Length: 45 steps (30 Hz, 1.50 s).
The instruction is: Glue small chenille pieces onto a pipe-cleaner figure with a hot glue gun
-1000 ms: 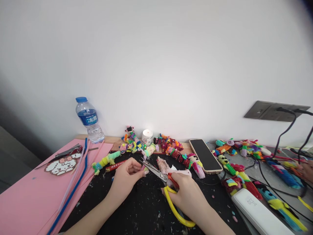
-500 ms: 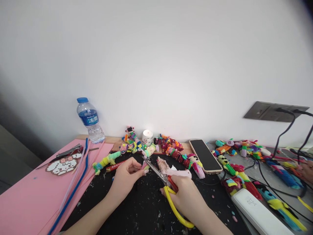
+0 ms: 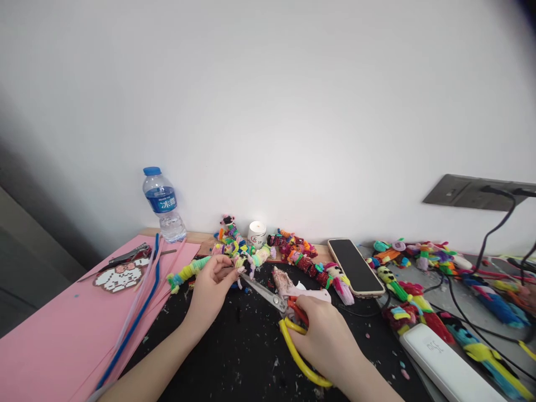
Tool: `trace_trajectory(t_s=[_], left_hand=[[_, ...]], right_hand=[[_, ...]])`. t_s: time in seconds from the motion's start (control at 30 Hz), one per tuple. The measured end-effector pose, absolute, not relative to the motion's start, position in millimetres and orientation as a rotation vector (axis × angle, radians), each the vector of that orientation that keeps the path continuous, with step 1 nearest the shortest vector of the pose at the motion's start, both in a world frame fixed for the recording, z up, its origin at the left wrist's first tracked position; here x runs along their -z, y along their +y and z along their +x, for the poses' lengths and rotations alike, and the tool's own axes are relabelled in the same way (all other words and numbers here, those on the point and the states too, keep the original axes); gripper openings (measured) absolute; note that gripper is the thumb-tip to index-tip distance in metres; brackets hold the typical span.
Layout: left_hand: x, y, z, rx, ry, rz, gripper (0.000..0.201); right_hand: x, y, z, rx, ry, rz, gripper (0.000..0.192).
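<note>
black mat [image 3: 251, 357] littered | white wall [image 3: 268, 111] | left hand [image 3: 211, 290] fingers pinch figure [image 3: 239, 262] | right hand [image 3: 324, 340] grips scissors [image 3: 276, 304]

Yellow-and-red-handled scissors [image 3: 288, 318], pink foam sheet [image 3: 54, 335], blue-capped, blue-labelled bottle [image 3: 164, 204], black phone [image 3: 355, 266].

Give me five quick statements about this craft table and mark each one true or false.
1. The right hand holds scissors with yellow handles. True.
2. The water bottle lies on its side. False: it stands upright at the back by the wall.
3. The left hand pinches a small fuzzy piece near the scissor tips. True.
4. The phone lies on the pink sheet. False: it lies right of the hands, far from the pink sheet.
5. A blue pipe cleaner lies on the pink sheet. True.
</note>
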<state>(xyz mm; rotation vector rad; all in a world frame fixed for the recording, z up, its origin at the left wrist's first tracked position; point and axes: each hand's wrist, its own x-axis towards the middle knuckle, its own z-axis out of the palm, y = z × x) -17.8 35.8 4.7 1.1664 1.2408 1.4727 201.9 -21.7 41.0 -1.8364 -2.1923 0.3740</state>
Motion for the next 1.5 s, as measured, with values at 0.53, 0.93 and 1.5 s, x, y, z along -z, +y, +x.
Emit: trace_trajectory(t_s=[0.53, 0.93, 1.5], left_hand=[[-9.5, 22.1, -7.5, -1.378, 1.182, 1.278, 0.023], [-8.3, 27.6, -12.6, -1.444, 1.229, 1.253, 0.029], [-10.6, 31.7, -27.1, -1.315, 1.351, 1.742, 0.014]], right_hand=[[-32.2, -13.2, 207.2, -0.196, -2.086, -1.810, 0.016], [-32.5, -11.2, 209.0, -0.120, -2.092, -1.860, 0.013], [-31.0, -32.5, 191.3, -0.414, -2.478, -1.431, 0.027]])
